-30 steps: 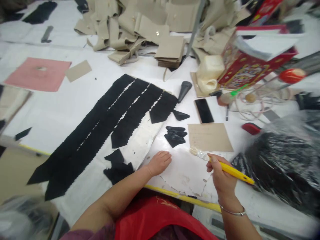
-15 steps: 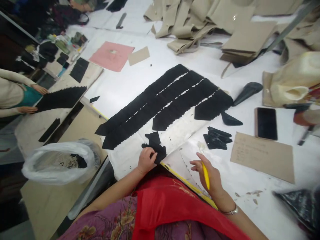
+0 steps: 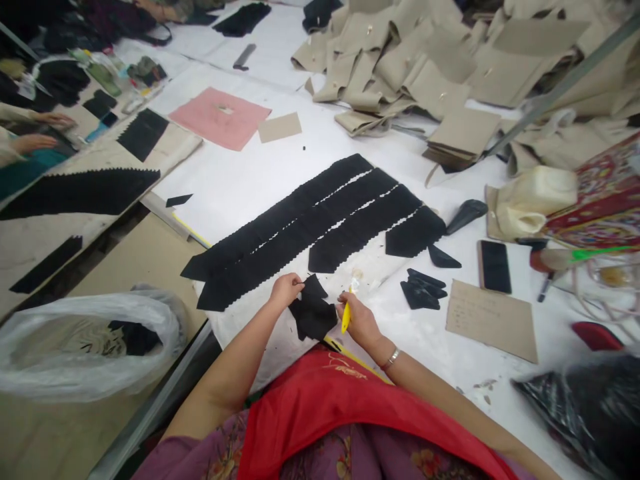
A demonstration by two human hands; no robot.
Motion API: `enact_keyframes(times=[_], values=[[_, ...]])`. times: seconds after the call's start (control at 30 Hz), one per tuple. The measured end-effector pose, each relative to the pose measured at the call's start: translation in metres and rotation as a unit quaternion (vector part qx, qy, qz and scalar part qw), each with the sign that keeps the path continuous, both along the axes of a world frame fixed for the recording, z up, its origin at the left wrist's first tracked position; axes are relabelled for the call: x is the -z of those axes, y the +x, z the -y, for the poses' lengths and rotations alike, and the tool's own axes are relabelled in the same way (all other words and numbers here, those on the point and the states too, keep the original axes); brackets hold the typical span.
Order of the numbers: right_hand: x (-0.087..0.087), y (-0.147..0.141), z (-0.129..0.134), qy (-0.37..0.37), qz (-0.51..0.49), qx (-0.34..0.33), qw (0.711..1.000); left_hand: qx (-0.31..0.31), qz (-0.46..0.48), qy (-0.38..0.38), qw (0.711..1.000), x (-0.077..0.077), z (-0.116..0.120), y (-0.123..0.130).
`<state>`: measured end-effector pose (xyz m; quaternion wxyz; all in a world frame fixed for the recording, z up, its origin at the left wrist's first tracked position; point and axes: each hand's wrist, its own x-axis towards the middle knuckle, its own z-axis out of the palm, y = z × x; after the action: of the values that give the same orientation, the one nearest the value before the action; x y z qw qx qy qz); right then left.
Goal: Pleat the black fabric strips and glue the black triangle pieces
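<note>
My left hand (image 3: 287, 291) has its fingers pinched at the upper left edge of some small black pieces (image 3: 315, 317) on the white board (image 3: 270, 327). A yellow-handled tool (image 3: 346, 316) is held in my right hand (image 3: 361, 321), its light end pointing away from me. The fingers of that hand are closed, close to the right edge of the small black pieces. Beyond both hands lie long black strips with zigzag edges (image 3: 300, 220), side by side. Small dark pieces (image 3: 423, 289) are piled to the right.
A plastic bag of scraps (image 3: 165, 313) stands at the left. On the right are a phone (image 3: 494, 267), a cardboard sheet (image 3: 493, 320), a cream jug (image 3: 537, 193) and a black plastic bag (image 3: 590, 407). Beige pieces (image 3: 395, 60) lie behind. A co-worker's hands (image 3: 35, 142) show far left.
My right hand has moved left to the small black pieces with the yellow tool. My left hand has shifted to their upper left edge. The view has shifted, and the co-worker's hands have moved away.
</note>
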<state>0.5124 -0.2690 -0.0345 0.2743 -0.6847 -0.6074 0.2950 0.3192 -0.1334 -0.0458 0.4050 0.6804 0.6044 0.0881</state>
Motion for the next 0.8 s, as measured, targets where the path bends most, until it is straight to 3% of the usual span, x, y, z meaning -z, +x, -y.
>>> enact_keyframes(times=[0.1,0.23,0.33,0.43,0.53,0.6,0.7,0.77,0.8], values=[[-0.007,-0.002,-0.006,0.012,-0.051,0.051,0.997,-0.077,0.191,-0.064,0.977,-0.015,0.021,0.010],[-0.011,-0.003,-0.012,0.016,-0.154,0.162,0.975,-0.222,0.418,-0.203,0.857,-0.029,0.052,0.048],[-0.009,0.001,-0.013,0.022,-0.184,0.236,0.954,-0.279,0.491,-0.239,0.790,-0.033,0.067,0.078],[-0.006,0.013,-0.014,0.029,-0.173,0.264,0.948,-0.293,0.500,-0.267,0.770,-0.028,0.076,0.098],[-0.003,0.033,-0.021,0.048,-0.111,0.234,0.965,-0.280,0.458,-0.264,0.801,-0.016,0.084,0.108],[0.001,0.049,-0.031,0.062,-0.046,0.152,0.985,-0.238,0.404,-0.261,0.844,-0.009,0.091,0.110],[0.008,0.073,-0.048,0.056,0.050,-0.037,0.996,-0.097,0.281,-0.211,0.931,-0.005,0.098,0.105],[0.009,0.088,-0.058,0.035,0.103,-0.116,0.987,0.028,0.180,-0.087,0.979,-0.006,0.098,0.099],[0.008,0.096,-0.060,0.027,0.124,-0.124,0.984,0.089,0.132,-0.011,0.987,-0.007,0.096,0.097]])
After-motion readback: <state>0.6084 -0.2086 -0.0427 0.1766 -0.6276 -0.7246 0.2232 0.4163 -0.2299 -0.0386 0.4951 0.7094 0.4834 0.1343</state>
